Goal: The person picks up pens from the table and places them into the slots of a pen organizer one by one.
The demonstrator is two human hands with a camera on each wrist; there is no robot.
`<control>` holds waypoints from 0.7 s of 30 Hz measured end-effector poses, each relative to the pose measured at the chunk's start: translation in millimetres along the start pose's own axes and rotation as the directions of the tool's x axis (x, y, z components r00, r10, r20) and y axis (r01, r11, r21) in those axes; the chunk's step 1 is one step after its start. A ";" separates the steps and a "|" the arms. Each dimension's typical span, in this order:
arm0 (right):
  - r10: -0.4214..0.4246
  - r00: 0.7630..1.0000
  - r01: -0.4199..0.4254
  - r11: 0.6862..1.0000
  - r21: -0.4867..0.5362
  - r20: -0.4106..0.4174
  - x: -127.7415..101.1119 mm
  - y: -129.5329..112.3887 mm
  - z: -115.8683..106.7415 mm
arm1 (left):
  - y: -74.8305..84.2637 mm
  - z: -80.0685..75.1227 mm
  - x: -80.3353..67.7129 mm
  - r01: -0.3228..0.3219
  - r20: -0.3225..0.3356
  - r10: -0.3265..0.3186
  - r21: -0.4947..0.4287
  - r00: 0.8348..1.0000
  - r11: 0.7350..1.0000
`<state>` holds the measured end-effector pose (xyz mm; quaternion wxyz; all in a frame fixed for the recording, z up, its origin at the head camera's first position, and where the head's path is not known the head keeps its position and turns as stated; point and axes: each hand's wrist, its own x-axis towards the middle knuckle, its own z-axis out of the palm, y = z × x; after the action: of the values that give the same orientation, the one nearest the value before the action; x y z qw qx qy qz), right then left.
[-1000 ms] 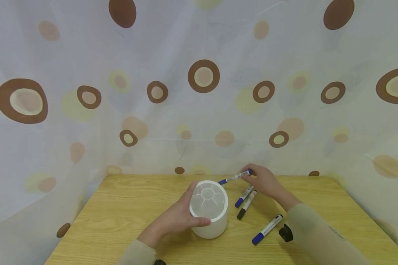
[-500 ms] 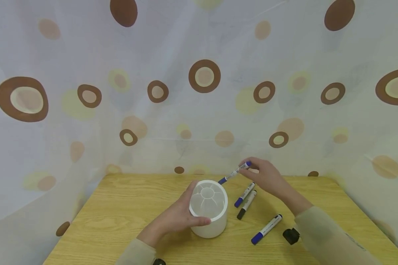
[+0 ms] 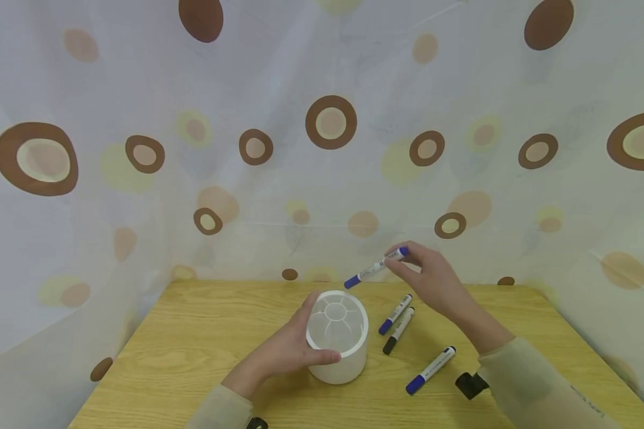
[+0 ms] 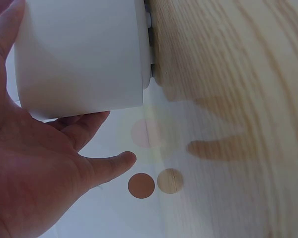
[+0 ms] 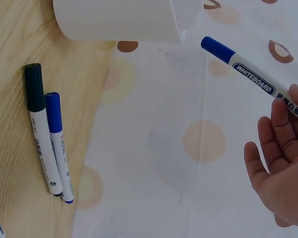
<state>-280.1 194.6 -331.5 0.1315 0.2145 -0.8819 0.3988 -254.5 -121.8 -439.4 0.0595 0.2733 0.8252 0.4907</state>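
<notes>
A white round pen holder [image 3: 339, 363] with inner dividers stands on the wooden table. My left hand [image 3: 284, 351] grips it from the left, thumb across the front near the rim and fingers round the far side. In the right wrist view, a blue-capped whiteboard marker [image 5: 253, 78] is pinched between the thumb and fingers of my right hand [image 5: 285, 163]. The head view shows this marker slanting down, its blue cap just above the holder's back right rim. No pens show inside the holder.
To the right of the holder, a blue-capped marker [image 3: 395, 314] and a black-capped marker [image 3: 399, 331] lie side by side on the table [image 3: 204, 333]. Another blue-capped marker [image 3: 431, 370] lies closer to the front. A patterned curtain [image 3: 279, 190] hangs behind.
My right hand has risen with the marker, whose capped end has come up from beside the holder to above its rim. The left hand and the holder have stayed in place.
</notes>
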 end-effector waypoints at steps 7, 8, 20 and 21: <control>-0.027 1.000 0.027 0.999 0.029 0.008 1.7 -7.7 8.8 | 0.6 -0.5 0.4 -0.005 0.010 0.006 -0.001 1.000 1.000; -0.029 1.000 0.029 0.999 0.032 0.011 2.3 -8.0 10.5 | 0.6 -0.6 0.2 -0.003 0.010 0.003 0.000 1.000 1.000; -0.057 0.997 0.055 0.998 0.030 0.054 13.1 -11.6 29.8 | 0.9 -1.8 0.7 -0.005 0.013 0.005 0.010 1.000 1.000; -0.061 0.996 0.059 0.998 0.030 0.061 13.8 -12.2 30.9 | 0.9 -1.8 0.9 -0.007 0.015 0.007 0.008 1.000 1.000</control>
<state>-288.1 160.2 -338.1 0.1131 0.2550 -0.8730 0.4002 -255.5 -122.4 -437.6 0.0626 0.2802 0.8257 0.4855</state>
